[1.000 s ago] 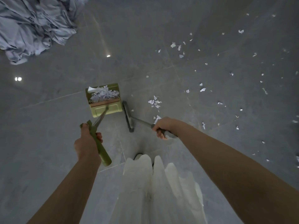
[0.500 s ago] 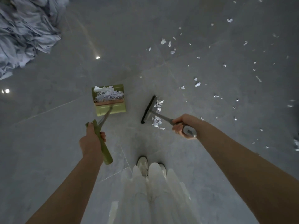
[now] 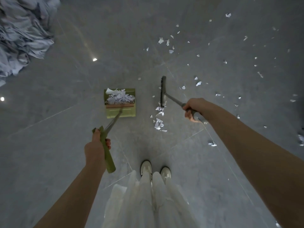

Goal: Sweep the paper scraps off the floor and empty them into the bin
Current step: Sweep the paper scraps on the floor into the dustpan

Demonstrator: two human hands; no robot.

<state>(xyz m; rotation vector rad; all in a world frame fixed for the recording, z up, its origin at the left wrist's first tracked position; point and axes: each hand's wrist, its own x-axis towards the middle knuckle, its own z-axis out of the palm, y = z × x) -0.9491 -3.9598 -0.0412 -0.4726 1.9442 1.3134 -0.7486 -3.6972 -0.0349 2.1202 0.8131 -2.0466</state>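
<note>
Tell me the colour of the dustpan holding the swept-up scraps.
Olive green: the dustpan and its handle grip, seen in the head view.

open floor (image 3: 148, 46) ahead, cloth heap (image 3: 21, 38) far left

Green dustpan (image 3: 120, 111) heaped with scraps; dark broom head (image 3: 163, 91) beside loose scraps (image 3: 159, 123).

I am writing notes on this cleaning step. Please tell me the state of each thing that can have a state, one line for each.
dustpan: on the floor, holding a heap of scraps
broom: head on the floor beside a small pile
left hand: grips the green dustpan handle
right hand: grips the broom handle
paper scraps: many scattered, unswept
cloth pile: crumpled on the floor
</note>
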